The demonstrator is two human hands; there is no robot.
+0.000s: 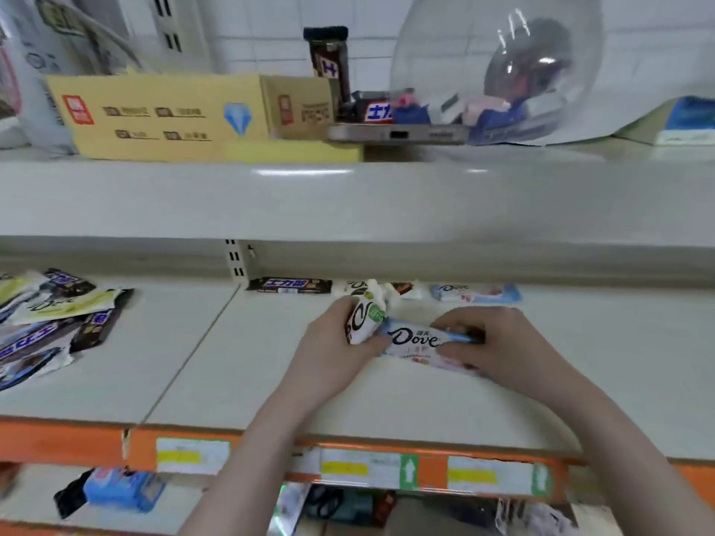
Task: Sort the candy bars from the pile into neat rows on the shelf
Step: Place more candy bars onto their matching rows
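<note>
Two hands are gripping bars: right hand (499,342) pinching the Dove bar (416,342) (long axis nine-to-three), left hand (329,342) curling round a white bar (363,323).

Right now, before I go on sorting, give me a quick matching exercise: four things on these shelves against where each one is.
Things:
1. pale blue Dove bar
2. white-and-green Dove bar
3. dark Snickers bar
4. yellow carton

Places:
A. upper shelf, left
B. flat at the back of the middle shelf
C. gripped in the left hand
D. pinched by the right hand

Pairs: 1-D, 2-C, 3-B, 4-A
</note>
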